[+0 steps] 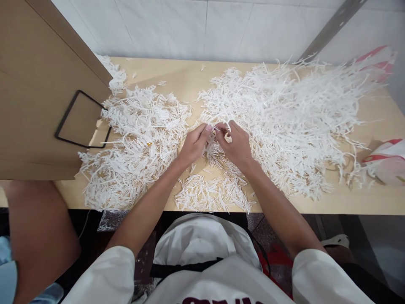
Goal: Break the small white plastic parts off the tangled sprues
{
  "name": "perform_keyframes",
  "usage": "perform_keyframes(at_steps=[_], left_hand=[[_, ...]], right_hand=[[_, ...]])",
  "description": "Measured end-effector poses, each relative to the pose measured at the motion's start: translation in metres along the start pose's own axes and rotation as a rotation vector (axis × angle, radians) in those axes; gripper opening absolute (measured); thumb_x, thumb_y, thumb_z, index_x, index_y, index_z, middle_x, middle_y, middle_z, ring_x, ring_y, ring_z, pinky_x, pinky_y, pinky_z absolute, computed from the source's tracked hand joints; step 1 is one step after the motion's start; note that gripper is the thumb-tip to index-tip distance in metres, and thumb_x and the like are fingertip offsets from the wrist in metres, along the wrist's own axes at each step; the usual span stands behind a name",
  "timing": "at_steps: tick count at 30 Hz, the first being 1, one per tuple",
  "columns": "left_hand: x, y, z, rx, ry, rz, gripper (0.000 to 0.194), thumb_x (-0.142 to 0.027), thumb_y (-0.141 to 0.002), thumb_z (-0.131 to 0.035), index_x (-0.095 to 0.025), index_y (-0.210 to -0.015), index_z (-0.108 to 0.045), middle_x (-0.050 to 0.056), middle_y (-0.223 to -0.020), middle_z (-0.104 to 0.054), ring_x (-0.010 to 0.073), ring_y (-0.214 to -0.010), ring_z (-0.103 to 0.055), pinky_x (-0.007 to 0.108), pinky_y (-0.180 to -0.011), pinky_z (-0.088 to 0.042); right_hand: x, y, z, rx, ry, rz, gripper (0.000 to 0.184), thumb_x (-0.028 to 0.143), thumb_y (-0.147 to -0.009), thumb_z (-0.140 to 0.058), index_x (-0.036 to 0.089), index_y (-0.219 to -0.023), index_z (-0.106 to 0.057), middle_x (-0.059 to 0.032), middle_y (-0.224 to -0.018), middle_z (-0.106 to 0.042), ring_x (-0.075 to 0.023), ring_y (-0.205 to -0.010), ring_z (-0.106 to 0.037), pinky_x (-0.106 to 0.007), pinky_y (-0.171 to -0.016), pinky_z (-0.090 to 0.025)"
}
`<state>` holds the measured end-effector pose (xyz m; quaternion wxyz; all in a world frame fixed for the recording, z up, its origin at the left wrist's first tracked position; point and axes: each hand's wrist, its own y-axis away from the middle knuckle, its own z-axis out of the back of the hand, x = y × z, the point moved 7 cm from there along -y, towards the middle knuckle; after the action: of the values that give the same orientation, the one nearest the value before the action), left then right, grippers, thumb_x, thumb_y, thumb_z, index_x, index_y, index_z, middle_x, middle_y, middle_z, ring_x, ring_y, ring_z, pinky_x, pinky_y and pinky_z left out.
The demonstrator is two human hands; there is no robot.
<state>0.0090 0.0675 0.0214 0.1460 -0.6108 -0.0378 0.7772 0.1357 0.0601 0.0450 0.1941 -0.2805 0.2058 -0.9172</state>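
Note:
My left hand [194, 145] and my right hand [236, 143] meet at the middle of a wooden table [348, 202], both pinched on one small white plastic branched piece [216, 134] held between them. A big heap of white plastic branches [294, 114] spreads to the right. Another heap of white branches [136, 143] lies on the left. A smaller pile of short white sticks [211, 194] sits near the front edge, just below my hands.
A wooden panel [34, 105] with a black-framed cutout [82, 120] stands at the left. A red and white plastic bag [387, 160] lies at the right edge, and another bag [376, 59] is at the back right. Another person's bare arm [38, 236] shows at lower left.

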Motion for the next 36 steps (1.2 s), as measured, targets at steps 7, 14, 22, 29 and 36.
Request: perform_keyframes(at_steps=[7,14,22,29,36], left_hand=[[0.003,0.0,-0.005,0.042,-0.019,0.013,0.023,-0.04,-0.09,-0.047,-0.02,-0.08,-0.048,-0.004,-0.058,-0.038,0.0079,-0.052,-0.037,0.023,-0.05,-0.032],[0.0,0.002,-0.004,0.021,-0.13,-0.05,0.014,-0.035,-0.085,-0.056,-0.022,-0.09,-0.055,-0.006,-0.058,-0.043,0.0068,-0.052,-0.04,0.022,-0.052,-0.032],[0.005,0.0,-0.004,0.027,-0.066,-0.047,0.025,-0.045,-0.088,-0.051,-0.022,-0.093,-0.059,-0.002,-0.068,-0.054,0.0088,-0.06,-0.047,0.023,-0.057,-0.037],[0.015,-0.004,0.004,-0.091,0.068,0.016,0.031,-0.048,-0.089,-0.049,-0.02,-0.075,-0.044,-0.001,-0.069,-0.05,0.0081,-0.059,-0.047,0.021,-0.055,-0.04],[0.021,-0.009,0.005,-0.107,0.182,0.01,0.013,-0.032,-0.091,-0.047,-0.02,-0.085,-0.046,0.001,-0.078,-0.055,0.0089,-0.068,-0.053,0.022,-0.065,-0.047]], right_hand=[[-0.006,0.002,0.004,-0.095,0.072,-0.04,0.021,0.026,-0.089,-0.043,0.022,-0.097,-0.062,-0.0067,-0.094,-0.061,-0.0217,-0.097,-0.056,-0.041,-0.089,-0.044],[-0.001,0.001,0.01,-0.093,0.018,-0.019,0.028,0.046,-0.09,-0.049,0.022,-0.097,-0.063,-0.0056,-0.095,-0.061,-0.0211,-0.099,-0.056,-0.04,-0.092,-0.04],[-0.006,-0.001,0.005,-0.058,-0.208,-0.071,0.028,0.044,-0.094,-0.043,0.021,-0.091,-0.057,-0.0018,-0.085,-0.063,-0.0134,-0.077,-0.055,-0.031,-0.078,-0.043],[-0.008,-0.001,0.012,-0.113,-0.312,-0.091,0.025,0.043,-0.096,-0.038,0.02,-0.095,-0.05,-0.0041,-0.09,-0.054,-0.0142,-0.083,-0.053,-0.03,-0.074,-0.045],[-0.013,-0.001,0.006,-0.105,-0.555,-0.22,0.024,0.043,-0.095,-0.041,0.02,-0.097,-0.049,-0.0006,-0.08,-0.051,-0.0094,-0.063,-0.051,-0.026,-0.062,-0.046]])
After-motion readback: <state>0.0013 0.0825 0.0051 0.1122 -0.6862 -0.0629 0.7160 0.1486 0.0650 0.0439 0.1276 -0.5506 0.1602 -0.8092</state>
